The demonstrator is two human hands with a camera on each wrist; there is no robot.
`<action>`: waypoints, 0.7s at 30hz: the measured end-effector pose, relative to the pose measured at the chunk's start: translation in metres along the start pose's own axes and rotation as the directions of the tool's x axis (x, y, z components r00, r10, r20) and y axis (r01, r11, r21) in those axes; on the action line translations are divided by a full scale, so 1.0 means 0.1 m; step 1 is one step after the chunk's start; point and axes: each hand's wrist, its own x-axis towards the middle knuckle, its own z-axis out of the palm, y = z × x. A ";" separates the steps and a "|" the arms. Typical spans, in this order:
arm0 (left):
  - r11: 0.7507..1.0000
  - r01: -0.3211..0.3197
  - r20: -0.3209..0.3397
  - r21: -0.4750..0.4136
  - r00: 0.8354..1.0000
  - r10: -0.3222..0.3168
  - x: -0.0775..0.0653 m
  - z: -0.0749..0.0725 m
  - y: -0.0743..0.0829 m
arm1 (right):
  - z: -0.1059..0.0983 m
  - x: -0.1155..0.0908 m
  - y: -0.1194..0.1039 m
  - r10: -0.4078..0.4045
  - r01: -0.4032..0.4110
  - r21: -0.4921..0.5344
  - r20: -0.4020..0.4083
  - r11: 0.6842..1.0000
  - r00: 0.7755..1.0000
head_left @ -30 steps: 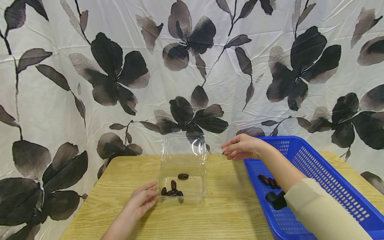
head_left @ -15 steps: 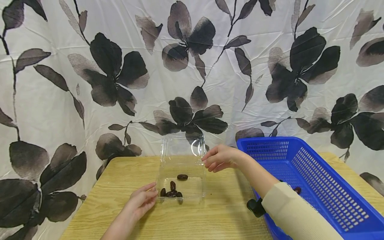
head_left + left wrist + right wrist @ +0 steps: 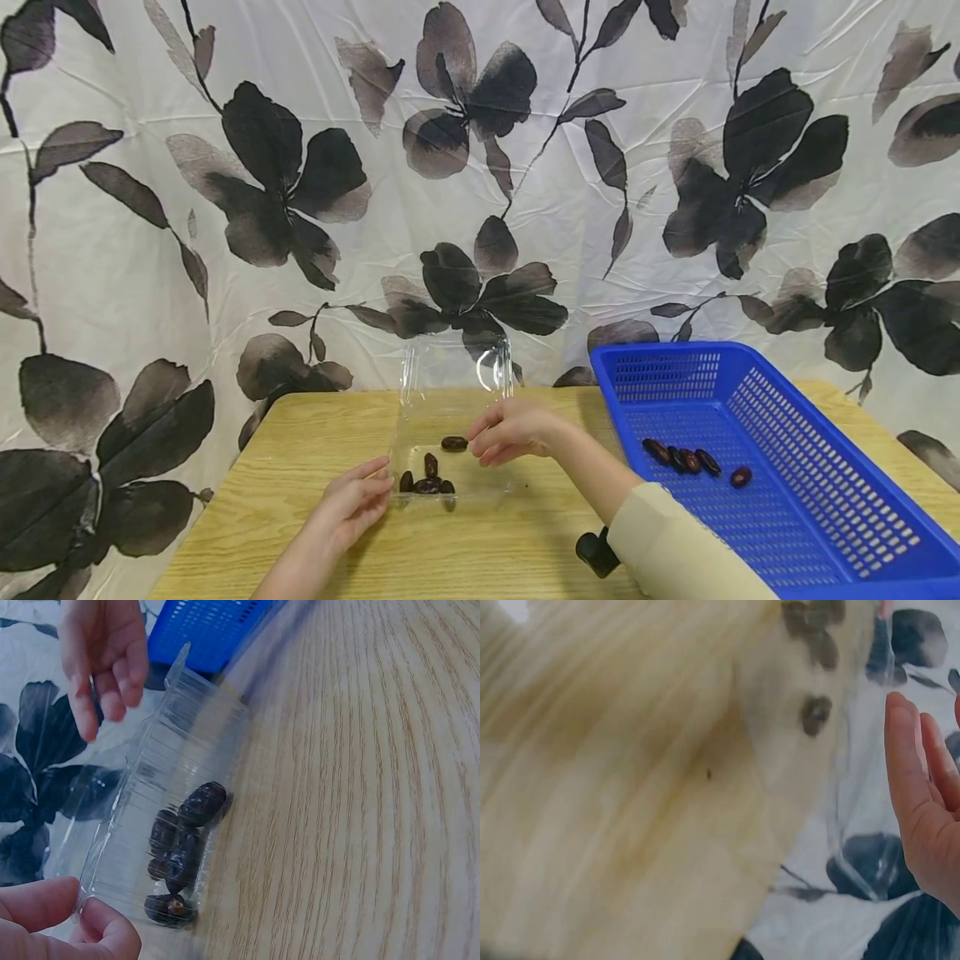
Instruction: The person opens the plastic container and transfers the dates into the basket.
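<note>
A clear plastic clamshell container (image 3: 487, 485) stands on the table with its lid raised at the back. Several dark brown dates (image 3: 428, 486) lie in it, most bunched at the front left, and one date (image 3: 453, 444) lies apart farther back. My left hand (image 3: 352, 504) pinches the container's left rim between thumb and finger, as the left wrist view shows with the thumb (image 3: 41, 904). Over the container's right side is my right hand (image 3: 517, 431), fingertips right beside the lone date. Its fingers are loosely extended, with nothing between them in the left wrist view.
To the right a blue perforated basket (image 3: 832, 467) holds several dates (image 3: 690, 461). A dark device (image 3: 597, 552) juts out by the right sleeve. Behind the wooden table (image 3: 285, 450) hangs a floral curtain (image 3: 562, 208).
My right hand has travelled left from the basket's edge, past the raised lid, and down over the container. My left hand has stayed at the container's left side.
</note>
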 end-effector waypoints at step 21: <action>1.000 -0.017 -0.006 0.009 1.000 0.018 0.00 -0.02 -0.03 | 0.58 0.25 0.26 -0.105 0.053 -0.239 -0.212 0.969 0.972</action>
